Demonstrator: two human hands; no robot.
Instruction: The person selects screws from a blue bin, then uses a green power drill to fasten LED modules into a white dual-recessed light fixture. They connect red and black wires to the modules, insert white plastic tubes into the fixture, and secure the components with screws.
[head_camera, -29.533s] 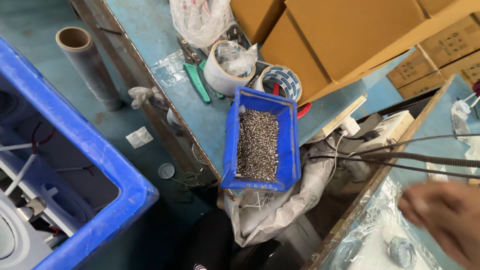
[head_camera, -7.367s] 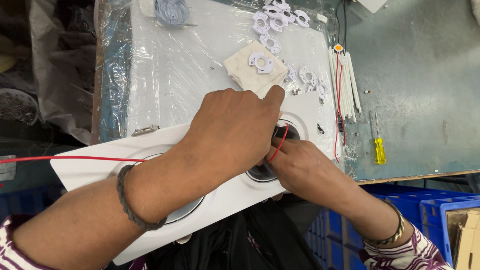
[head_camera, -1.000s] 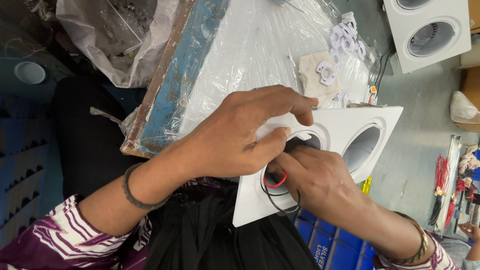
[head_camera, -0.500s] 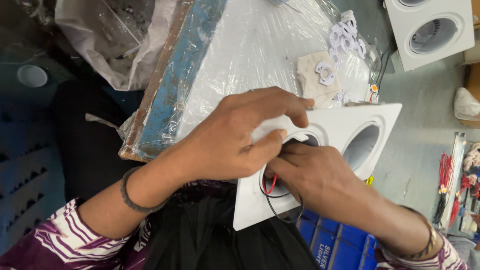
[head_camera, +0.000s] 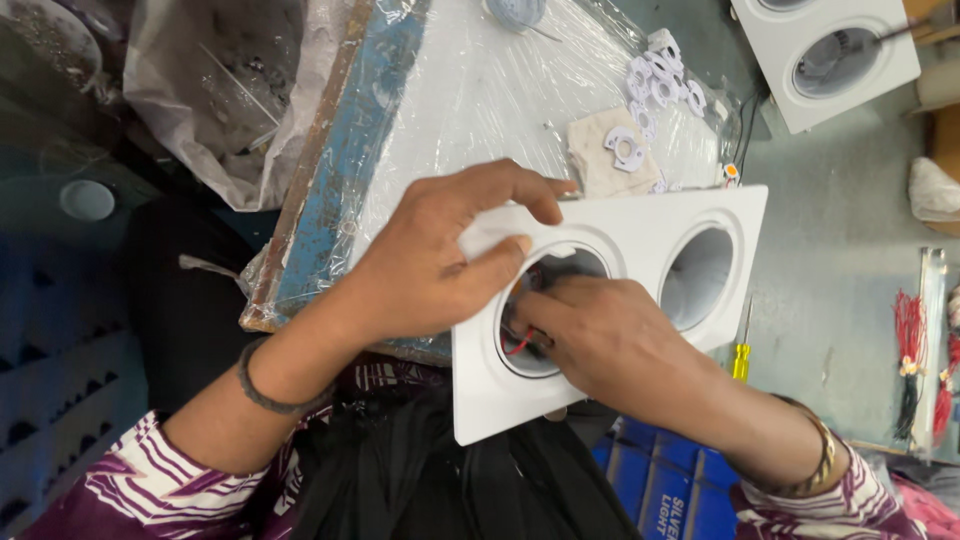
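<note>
A white rectangular double downlight housing (head_camera: 640, 220) with two round openings lies tilted in front of me. My left hand (head_camera: 440, 265) grips its near end, thumb on the rim of the nearer opening. My right hand (head_camera: 600, 330) has its fingers pushed into that opening, where red and black wires (head_camera: 518, 340) show. The second opening (head_camera: 695, 278) is empty. What my right fingertips pinch inside is hidden.
A plastic-wrapped white board (head_camera: 480, 110) on a blue-edged bench carries several small white rings (head_camera: 660, 80) and a beige pad (head_camera: 600, 165). Another double housing (head_camera: 830, 55) lies at top right. A yellow-handled screwdriver (head_camera: 741, 355) and red wire bundles (head_camera: 910, 350) sit at right.
The housing has swung a little so its far end points more to the right. My right hand has gone deeper into the nearer opening; my left hand keeps its grip.
</note>
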